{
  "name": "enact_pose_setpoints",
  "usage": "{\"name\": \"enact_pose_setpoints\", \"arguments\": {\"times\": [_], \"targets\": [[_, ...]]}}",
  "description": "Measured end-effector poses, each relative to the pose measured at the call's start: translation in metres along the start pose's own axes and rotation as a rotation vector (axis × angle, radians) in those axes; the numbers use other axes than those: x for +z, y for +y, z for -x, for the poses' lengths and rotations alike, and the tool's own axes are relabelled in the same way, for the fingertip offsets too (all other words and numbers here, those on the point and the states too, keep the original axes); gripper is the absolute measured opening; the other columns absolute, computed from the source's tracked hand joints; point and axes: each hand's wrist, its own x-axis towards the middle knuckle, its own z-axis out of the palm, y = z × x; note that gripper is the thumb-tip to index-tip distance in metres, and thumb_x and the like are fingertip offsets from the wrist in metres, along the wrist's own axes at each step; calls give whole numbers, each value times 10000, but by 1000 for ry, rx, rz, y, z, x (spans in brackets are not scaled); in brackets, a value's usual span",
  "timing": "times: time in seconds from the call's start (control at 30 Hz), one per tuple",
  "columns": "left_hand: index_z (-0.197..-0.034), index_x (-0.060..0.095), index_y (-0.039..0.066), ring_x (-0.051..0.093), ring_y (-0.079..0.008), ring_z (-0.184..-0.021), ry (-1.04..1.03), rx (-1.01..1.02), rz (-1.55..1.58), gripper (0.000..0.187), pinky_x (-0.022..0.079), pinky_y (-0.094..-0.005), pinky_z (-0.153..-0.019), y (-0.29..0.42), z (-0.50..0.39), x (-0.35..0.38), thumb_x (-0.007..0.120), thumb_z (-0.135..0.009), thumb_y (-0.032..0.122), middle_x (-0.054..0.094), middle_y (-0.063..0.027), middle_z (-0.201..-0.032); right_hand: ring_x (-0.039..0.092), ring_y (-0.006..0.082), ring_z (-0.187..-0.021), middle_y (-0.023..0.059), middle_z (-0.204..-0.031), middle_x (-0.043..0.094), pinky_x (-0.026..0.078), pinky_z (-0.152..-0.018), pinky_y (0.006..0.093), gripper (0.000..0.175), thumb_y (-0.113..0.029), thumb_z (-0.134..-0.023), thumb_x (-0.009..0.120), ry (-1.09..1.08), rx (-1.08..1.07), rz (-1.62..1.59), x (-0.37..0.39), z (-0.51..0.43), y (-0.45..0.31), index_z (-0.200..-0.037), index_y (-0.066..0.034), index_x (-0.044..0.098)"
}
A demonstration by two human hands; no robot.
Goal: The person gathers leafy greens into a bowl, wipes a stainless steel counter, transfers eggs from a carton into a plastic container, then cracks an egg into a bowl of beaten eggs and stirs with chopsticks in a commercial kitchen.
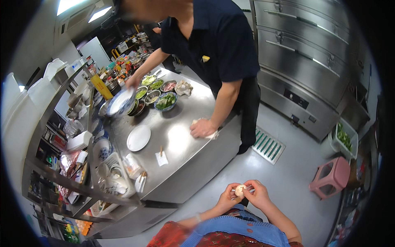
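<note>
A small, round, cream-coloured item, perhaps a garlic bulb or a mushroom, is held in front of my blue apron. My left hand grips it from the left with the fingertips. From the other side, my right hand touches it with thumb and fingers. Both hands are over the grey floor, off the steel counter's near edge. On the steel counter lie an oval white plate and a small paper packet with a brown stick-like piece.
Across the counter a co-worker presses a cloth on the steel and holds a blue-rimmed dish. Bowls of cut vegetables stand beyond. A utensil basket is at left, a pink stool at right, near a steel cabinet.
</note>
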Motion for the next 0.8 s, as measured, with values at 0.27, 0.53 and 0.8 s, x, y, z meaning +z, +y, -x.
{"name": "enact_pose_setpoints", "arguments": {"times": [0.27,0.53,0.8], "targets": [[-1182,391,41,537,-150,-1024,-65,56,-3,482,452,-281,-873,15,-130,50,627,-769,-42,493,-81,-1133,594,194,-653,91,-810,579,483,-548,289,214,-132,-733,657,62,-70,106,-93,-86,26,-908,-44,572],[-1170,393,44,543,-156,-1012,108,83,-127,485,466,-281,-856,10,-209,84,608,-754,-85,502,-82,-1126,579,262,-526,60,-580,565,458,-495,353,234,-240,-774,630,-82,-37,157,-152,-158,68,-910,-68,548],[-1192,371,32,559,-176,-1032,269,185,37,509,467,-266,-862,6,-283,157,586,-753,-111,541,-98,-1113,593,274,-527,89,-578,580,459,-487,371,191,-194,-763,622,-203,-219,192,-238,-221,96,-851,-41,549]]}}
